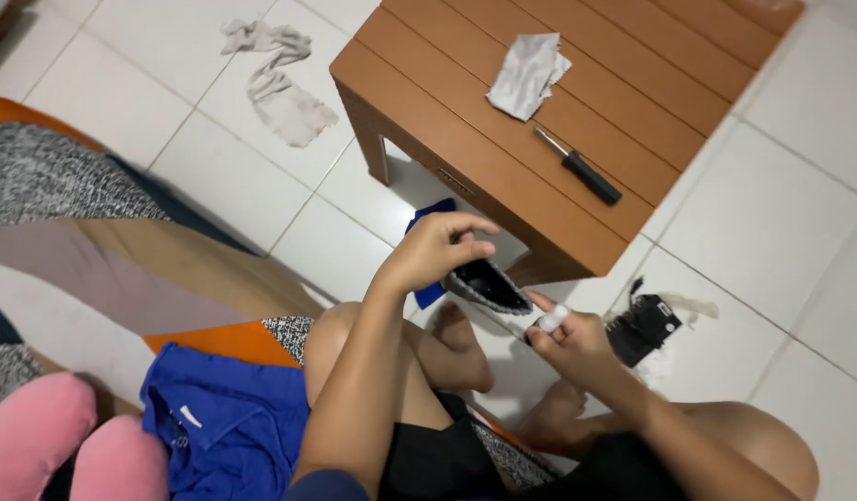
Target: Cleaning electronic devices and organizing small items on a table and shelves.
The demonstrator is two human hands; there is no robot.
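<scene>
I am gripping the upper edge of a small dark, oval part with a pale grey rim (489, 283) in my left hand (438, 250), fingers curled and pinching it from above, while my right hand (568, 339) is closing on its lower end, fingers pressed together and one fingertip wrapped in white tape. I am holding the part in the air over my folded legs, just in front of the brown slatted wooden table (447, 121). To do this well, I judge I should be keeping both grips firm and the opening turned toward me, so the taped finger is working without slipping. The part is looking hollow, black inside and scuffed along its rim. On the table a black-handled screwdriver (579, 167) and a crumpled white cloth (529, 74) are lying; a black component (644, 327) is resting on the white tiled floor (781, 232).
</scene>
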